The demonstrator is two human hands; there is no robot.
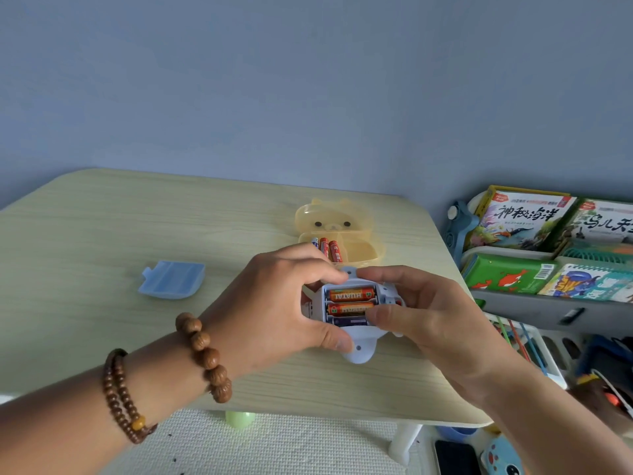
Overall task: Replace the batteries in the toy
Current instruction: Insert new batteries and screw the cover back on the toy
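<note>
A pale blue toy (358, 349) lies upside down on the wooden table (102, 234), its battery bay open. Two orange batteries (351, 295) and a dark one (349, 321) lie in the bay. My left hand (274, 303) grips the toy's left side, thumb at its near edge. My right hand (421, 313) holds the right side, thumb pressing on the dark battery's right end. The blue battery cover (172, 279) lies apart to the left. A yellow bear-shaped box (359, 250) behind the toy stands open with several batteries (329, 248) inside.
A shelf of children's books (534, 234) stands to the right of the table. Below it are white baskets with pens and toys (534, 351). A green ball (239, 419) lies on the floor mat under the table's near edge.
</note>
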